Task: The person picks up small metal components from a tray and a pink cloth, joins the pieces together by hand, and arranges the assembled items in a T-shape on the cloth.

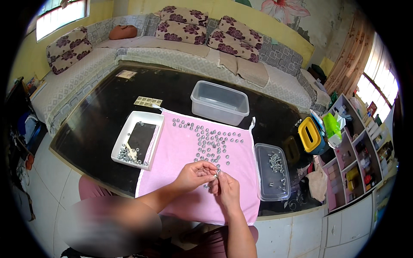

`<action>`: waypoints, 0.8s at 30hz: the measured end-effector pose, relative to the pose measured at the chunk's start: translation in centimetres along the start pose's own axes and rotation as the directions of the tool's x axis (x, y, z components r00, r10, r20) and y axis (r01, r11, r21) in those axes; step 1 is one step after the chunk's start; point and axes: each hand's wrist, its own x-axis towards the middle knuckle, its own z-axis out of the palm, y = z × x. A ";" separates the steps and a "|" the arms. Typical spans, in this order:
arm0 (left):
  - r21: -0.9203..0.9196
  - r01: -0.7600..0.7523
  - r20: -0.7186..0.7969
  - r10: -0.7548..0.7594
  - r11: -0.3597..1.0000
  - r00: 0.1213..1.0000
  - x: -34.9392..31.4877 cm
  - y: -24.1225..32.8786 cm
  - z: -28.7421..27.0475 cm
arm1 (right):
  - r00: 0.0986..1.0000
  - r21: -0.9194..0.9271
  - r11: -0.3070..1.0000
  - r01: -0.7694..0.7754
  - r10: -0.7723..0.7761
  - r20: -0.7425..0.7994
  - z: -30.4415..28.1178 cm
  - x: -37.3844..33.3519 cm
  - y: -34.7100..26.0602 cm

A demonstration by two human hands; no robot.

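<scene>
Head view: hands (228,189) pinch metal piece (218,172) over pink cloth (178,144)

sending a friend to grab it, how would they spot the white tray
Find the black table, then the pink cloth spread over its near side. The white tray sits at the cloth's left edge, metal parts gathered in its near end. Unlike the clear box beyond the cloth and the shallow clear tray at its right, it is opaque.

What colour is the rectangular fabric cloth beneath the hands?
The rectangular fabric cloth is plain light pink, best seen in the head view.
</scene>
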 end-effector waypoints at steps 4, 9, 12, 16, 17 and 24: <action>-0.046 0.022 -0.002 -0.022 0.999 1.000 0.0 0.2 0.2 | 1.000 0.059 0.998 0.021 -0.021 -0.010 -0.1 0.3 0.4; -0.026 0.008 -0.016 -0.009 1.000 1.000 0.0 0.2 0.2 | 0.999 0.136 0.991 0.017 -0.013 -0.029 0.2 0.3 0.3; 0.028 0.011 -0.046 -0.009 1.000 0.999 0.0 0.1 0.1 | 0.997 0.226 0.974 0.015 0.001 -0.073 0.4 0.4 0.1; 0.028 0.011 -0.046 -0.010 1.000 0.999 0.1 0.2 0.2 | 0.996 0.285 0.958 0.005 0.021 -0.089 0.3 0.5 0.3; 0.038 0.012 -0.051 -0.010 0.999 0.999 0.1 0.2 0.2 | 0.996 0.293 0.956 0.004 0.023 -0.089 0.2 0.5 0.4; 0.030 0.024 -0.071 -0.022 0.999 0.997 0.1 0.3 0.1 | 0.997 0.359 0.933 0.004 0.023 -0.070 0.5 0.3 -0.1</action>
